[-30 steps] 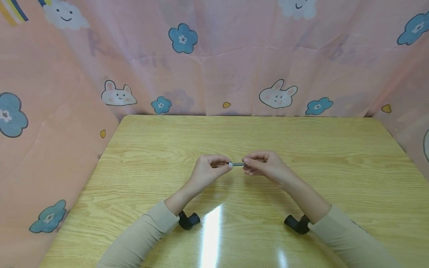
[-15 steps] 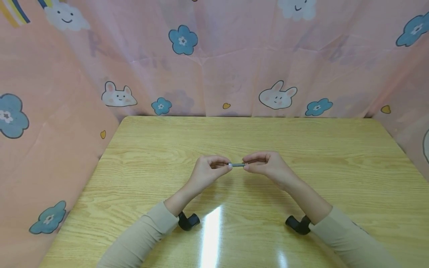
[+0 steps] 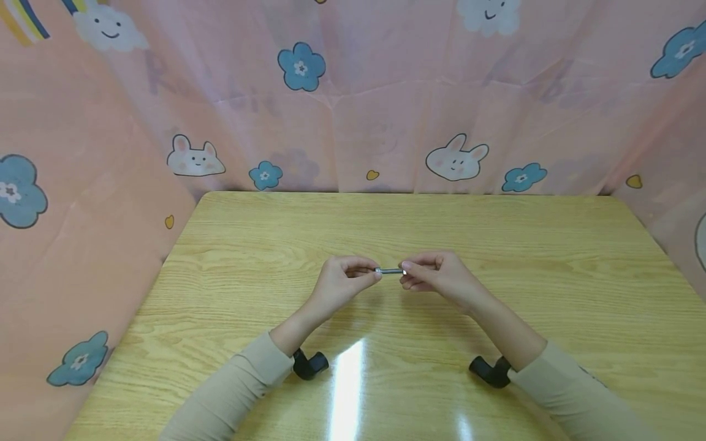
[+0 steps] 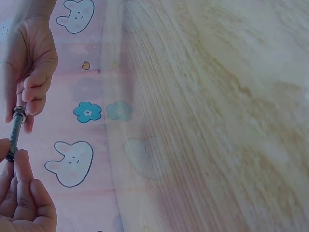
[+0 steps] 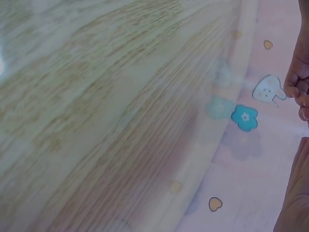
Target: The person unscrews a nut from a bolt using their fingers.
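A silvery threaded bolt (image 3: 391, 271) lies level between my two hands, above the table. My left hand (image 3: 343, 278) pinches its head end between thumb and fingers. At the other end sits a nut (image 4: 19, 114), pinched by my right hand (image 3: 441, 273) with thumb and forefinger. In the left wrist view the left hand (image 4: 24, 203) is at the bottom and the right hand (image 4: 34, 63) at the top, the thread of the bolt (image 4: 15, 135) bare between them. Only parts of the right hand (image 5: 297, 193) and left hand (image 5: 300, 92) show in the right wrist view.
Under the hands is a wood-grain table (image 3: 276, 226) with a bright light reflection. A pink cloth (image 3: 375, 122) with rabbits and flowers hangs behind it and at both sides. Black wrist-worn pieces, the left one (image 3: 310, 364) and the right one (image 3: 489, 371), stick out beside the sleeves.
The right thumb slid down along the nut end half a second ago and is now back up. The left hand and the bolt have stayed nearly in place.
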Demonstrator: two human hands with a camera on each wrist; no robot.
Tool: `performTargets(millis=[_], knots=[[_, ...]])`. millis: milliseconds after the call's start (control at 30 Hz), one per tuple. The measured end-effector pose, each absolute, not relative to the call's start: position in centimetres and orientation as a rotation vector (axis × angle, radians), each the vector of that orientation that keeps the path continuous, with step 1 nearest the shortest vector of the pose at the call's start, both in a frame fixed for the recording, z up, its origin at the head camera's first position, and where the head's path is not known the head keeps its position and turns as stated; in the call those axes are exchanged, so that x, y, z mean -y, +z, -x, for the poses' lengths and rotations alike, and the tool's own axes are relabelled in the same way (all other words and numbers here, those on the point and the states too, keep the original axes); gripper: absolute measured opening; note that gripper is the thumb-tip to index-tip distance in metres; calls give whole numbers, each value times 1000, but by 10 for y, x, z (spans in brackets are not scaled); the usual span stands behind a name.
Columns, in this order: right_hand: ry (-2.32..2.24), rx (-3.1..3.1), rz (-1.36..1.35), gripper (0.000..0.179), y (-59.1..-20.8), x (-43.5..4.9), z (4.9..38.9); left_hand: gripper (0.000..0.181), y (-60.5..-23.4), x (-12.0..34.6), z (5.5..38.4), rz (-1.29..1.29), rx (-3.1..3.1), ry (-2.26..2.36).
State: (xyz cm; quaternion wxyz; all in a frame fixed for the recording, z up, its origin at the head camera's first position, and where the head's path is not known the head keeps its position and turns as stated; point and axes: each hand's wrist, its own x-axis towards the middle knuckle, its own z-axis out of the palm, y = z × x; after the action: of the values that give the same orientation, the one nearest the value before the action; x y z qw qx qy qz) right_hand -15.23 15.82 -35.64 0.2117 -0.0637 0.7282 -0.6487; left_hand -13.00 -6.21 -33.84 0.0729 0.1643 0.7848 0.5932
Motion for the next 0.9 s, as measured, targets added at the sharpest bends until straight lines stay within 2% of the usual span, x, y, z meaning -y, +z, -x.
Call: performTargets(millis=[467, 767, 900], knots=[[-1836, -2079, 236, 29, -357, -159, 150, 16, -340, 62, 130, -502, -2341, 1775], [-1815, -2039, 246, 45, -358, -160, 151, 16, -339, 63, 129, -505, -2341, 1776], [-1820, -1971, 201, 42, -359, -158, 152, 16, -340, 63, 129, -515, -2345, 1774]])
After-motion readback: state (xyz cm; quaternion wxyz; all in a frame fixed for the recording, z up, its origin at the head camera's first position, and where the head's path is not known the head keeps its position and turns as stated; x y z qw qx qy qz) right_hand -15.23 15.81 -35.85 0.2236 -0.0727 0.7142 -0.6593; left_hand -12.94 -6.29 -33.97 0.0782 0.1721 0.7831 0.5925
